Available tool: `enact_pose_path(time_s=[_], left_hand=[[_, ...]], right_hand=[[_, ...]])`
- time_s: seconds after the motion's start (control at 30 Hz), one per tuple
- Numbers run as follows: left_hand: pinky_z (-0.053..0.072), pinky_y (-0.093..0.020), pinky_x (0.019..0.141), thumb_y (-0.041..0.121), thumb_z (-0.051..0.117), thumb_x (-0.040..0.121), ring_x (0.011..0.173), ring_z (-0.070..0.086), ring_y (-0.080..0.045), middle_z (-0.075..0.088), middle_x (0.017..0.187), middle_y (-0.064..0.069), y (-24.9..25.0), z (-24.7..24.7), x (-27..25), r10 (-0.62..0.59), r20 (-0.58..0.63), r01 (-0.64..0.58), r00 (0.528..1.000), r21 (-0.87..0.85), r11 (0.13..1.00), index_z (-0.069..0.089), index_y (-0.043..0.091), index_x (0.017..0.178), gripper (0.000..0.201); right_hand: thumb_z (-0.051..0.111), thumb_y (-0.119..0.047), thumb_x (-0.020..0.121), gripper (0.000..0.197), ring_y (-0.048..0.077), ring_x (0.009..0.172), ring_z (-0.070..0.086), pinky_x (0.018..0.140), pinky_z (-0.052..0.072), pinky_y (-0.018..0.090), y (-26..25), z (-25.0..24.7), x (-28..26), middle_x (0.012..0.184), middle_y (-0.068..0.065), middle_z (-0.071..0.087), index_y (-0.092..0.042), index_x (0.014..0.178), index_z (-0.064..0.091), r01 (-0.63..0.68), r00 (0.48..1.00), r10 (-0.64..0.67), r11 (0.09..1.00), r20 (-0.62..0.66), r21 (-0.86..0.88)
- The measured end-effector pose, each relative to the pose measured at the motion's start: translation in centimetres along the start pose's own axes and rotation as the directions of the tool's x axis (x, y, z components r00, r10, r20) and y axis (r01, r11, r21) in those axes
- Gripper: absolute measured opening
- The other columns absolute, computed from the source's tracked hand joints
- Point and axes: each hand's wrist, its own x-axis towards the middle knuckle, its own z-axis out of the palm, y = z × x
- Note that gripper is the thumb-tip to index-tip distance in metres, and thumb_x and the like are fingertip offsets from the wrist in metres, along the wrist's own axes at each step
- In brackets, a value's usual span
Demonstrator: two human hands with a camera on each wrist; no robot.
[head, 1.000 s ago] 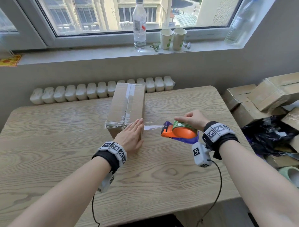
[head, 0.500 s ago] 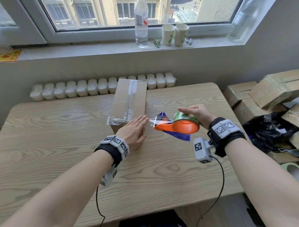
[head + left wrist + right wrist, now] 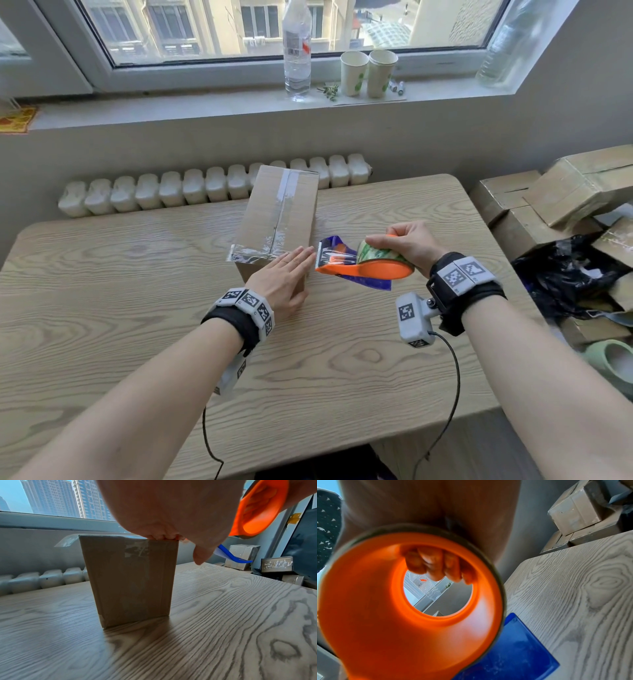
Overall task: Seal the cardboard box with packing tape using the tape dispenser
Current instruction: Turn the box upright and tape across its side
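Nearest you, your left hand (image 3: pixel 281 281) lies flat with straight fingers on the near end of the cardboard box (image 3: pixel 279 219), pinning the tape (image 3: pixel 255 253) folded over that edge. Just right of it, your right hand (image 3: pixel 404 243) grips the orange tape dispenser (image 3: pixel 366 265), its blade clear of the box. Beyond, tape already runs along the top seam toward the radiator (image 3: pixel 191 190).

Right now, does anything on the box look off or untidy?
Yes. On the cardboard box, the crosswise tape strip at the near top edge is wrinkled, and its left end sticks out past the box, unattached. The left hand lies flat on its right end.
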Motion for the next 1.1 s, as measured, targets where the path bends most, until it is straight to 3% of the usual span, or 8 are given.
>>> enact_pose_path(time_s=[0.43, 0.53, 0.87, 0.97, 1.1], left_hand=[[-0.01, -0.021, 0.113, 0.035, 0.045, 0.091, 0.146, -0.005, -0.01, -0.003, 0.159, 0.003, 0.1, -0.1, -0.1, -0.005, 0.011, 0.005, 1.0, 0.019, 1.0, -0.003, 0.018, 0.149, 0.077], [-0.01, -0.021, 0.112, 0.032, 0.046, 0.09, 0.146, -0.005, -0.012, -0.004, 0.159, 0.002, 0.0, -0.2, -0.1, -0.008, 0.024, 0.007, 1.0, 0.033, 0.999, -0.002, 0.018, 0.149, 0.077], [-0.009, -0.021, 0.113, 0.029, 0.048, 0.089, 0.147, -0.004, -0.012, -0.004, 0.159, 0.001, 0.1, -0.3, -0.3, -0.006, 0.013, 0.005, 1.0, 0.046, 0.999, -0.001, 0.017, 0.149, 0.079], [-0.008, -0.022, 0.114, 0.029, 0.047, 0.089, 0.147, -0.004, -0.011, -0.004, 0.159, 0.002, 0.1, -0.3, -0.3, -0.015, 0.007, 0.014, 1.0, 0.048, 0.999, -0.002, 0.018, 0.149, 0.079], [-0.008, -0.022, 0.115, 0.027, 0.049, 0.087, 0.147, -0.003, -0.012, -0.002, 0.159, 0.001, 0.2, -0.2, -0.4, -0.006, 0.0, 0.006, 1.0, 0.04, 0.999, 0.0, 0.018, 0.149, 0.08]], right_hand=[[0.08, -0.02, 0.071, 0.046, 0.011, 0.044, 0.051, 0.043, 0.041, 0.02, 0.6, 0.5, -0.1, 0.044, -0.006, 0.052, -0.02, 0.041, 0.045, 0.049, 0.998, -0.049, 0.999, -0.033, 0.01], [0.079, -0.023, 0.071, 0.049, 0.006, 0.039, 0.049, 0.041, 0.039, 0.018, 0.9, 0.3, 0.0, 0.039, -0.01, 0.05, -0.019, 0.036, 0.046, 0.027, 0.999, -0.027, 1.0, -0.031, 0.001], [0.077, -0.028, 0.074, 0.041, 0.008, 0.041, 0.055, 0.041, 0.042, 0.017, 1.2, -0.4, -0.7, 0.045, -0.007, 0.058, -0.017, 0.048, 0.047, -0.075, 0.997, 0.073, 0.991, -0.018, -0.107], [0.077, -0.028, 0.073, 0.042, 0.014, 0.047, 0.049, 0.042, 0.04, 0.018, 1.3, -0.4, -0.8, 0.053, 0.002, 0.052, -0.015, 0.049, 0.045, -0.074, 0.997, 0.071, 0.983, -0.025, -0.167], [0.078, -0.028, 0.073, 0.046, 0.013, 0.046, 0.044, 0.049, 0.036, 0.023, 2.0, -0.5, -1.2, 0.048, -0.001, 0.048, -0.017, 0.046, 0.042, -0.078, 0.997, 0.074, 0.983, -0.028, -0.167]])
